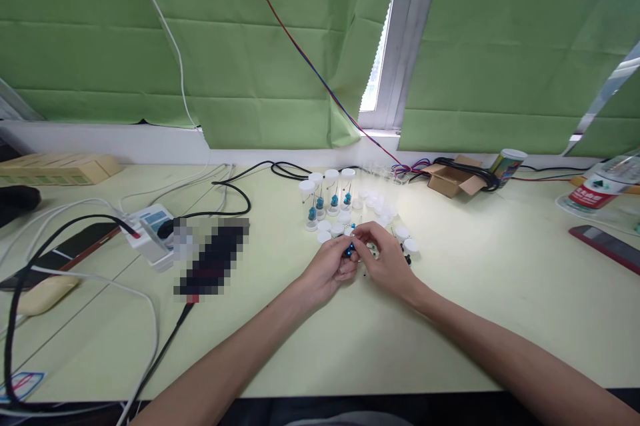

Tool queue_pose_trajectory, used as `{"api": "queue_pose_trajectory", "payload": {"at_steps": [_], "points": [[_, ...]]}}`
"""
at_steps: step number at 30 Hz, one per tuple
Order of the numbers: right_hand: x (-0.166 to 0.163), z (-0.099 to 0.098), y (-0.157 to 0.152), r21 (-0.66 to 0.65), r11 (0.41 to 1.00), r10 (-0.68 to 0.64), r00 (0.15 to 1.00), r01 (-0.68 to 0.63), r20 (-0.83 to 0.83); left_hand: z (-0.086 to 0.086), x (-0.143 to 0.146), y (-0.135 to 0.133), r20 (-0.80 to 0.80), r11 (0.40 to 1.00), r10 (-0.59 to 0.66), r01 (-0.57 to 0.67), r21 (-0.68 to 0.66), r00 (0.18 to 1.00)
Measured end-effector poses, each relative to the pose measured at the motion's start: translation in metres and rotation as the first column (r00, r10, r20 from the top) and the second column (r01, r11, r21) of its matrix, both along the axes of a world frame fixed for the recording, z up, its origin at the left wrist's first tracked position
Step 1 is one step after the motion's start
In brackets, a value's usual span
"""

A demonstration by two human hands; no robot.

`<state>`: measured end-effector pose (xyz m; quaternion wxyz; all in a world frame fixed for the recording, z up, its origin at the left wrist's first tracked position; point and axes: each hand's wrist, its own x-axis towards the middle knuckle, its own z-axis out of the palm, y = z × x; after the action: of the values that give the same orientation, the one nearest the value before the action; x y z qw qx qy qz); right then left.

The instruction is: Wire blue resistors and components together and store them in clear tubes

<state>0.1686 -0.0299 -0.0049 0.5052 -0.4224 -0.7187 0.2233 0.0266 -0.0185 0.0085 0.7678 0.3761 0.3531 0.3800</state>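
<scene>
My left hand (331,267) and my right hand (381,254) meet at the middle of the pale green table (450,319). Both are closed in a pinch around a small blue part (349,250) held between their fingertips. Just behind the hands stand three capped clear vials (332,193), each with a blue part inside. Several loose white caps (330,230) and empty clear vials (376,202) lie around them. One white cap (411,245) sits right of my right hand.
A white power strip (148,233) with black and white cables lies at left, beside a blurred dark object (213,257). An open cardboard box (450,178), a can (506,165) and a red phone (605,247) are at right. Green blinds hang behind.
</scene>
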Motion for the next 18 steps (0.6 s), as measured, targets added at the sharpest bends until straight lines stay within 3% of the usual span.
{"api": "queue_pose_trajectory", "payload": {"at_steps": [18], "points": [[-0.0019, 0.0021, -0.0013, -0.002, 1.0, 0.013, 1.0, -0.013, -0.017, -0.0028, -0.0008, 0.0009, 0.027, 1.0, 0.025, -0.025, -0.005, 0.999]]}}
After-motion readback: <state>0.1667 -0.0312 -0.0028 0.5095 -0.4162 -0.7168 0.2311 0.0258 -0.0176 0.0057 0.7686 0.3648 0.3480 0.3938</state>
